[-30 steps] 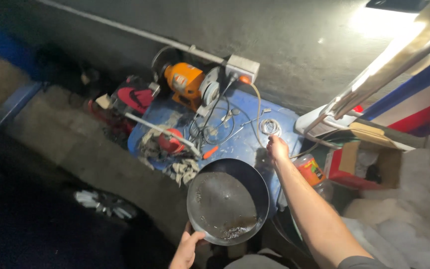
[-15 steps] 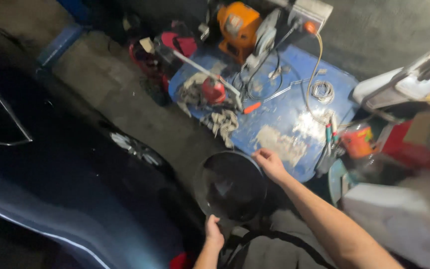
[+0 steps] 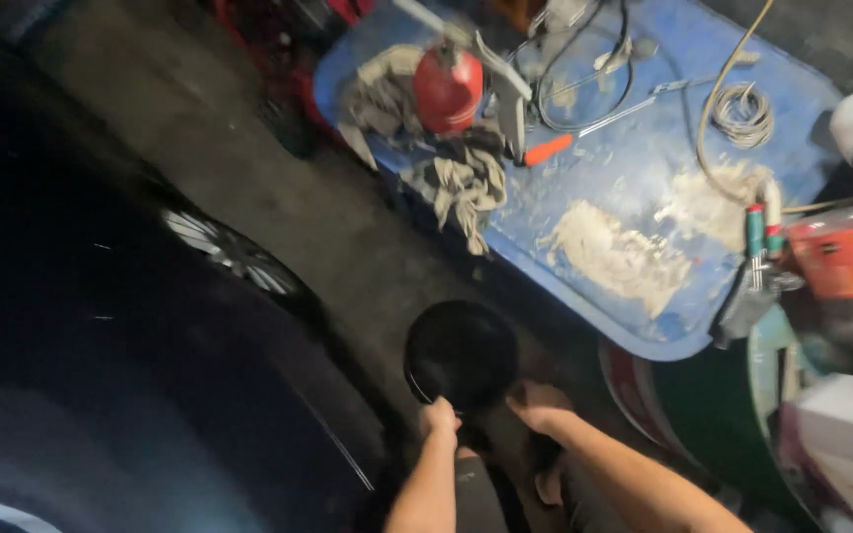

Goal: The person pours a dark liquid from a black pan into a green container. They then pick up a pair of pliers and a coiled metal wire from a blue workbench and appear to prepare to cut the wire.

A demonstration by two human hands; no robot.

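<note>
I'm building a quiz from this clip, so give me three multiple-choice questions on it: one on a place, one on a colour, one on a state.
1. Where does the red canister stand?
A. on the blue tabletop
B. on the floor
C. in the pan

2. What colour is the round pan?
A. white
B. black
C. yellow

3. How is the pan held?
A. left hand alone
B. by neither hand
C. both hands at its near edge

A: the canister sits among rags on the blue top. B: the pan looks black. C: the left hand and right hand both grip its near rim.
</note>
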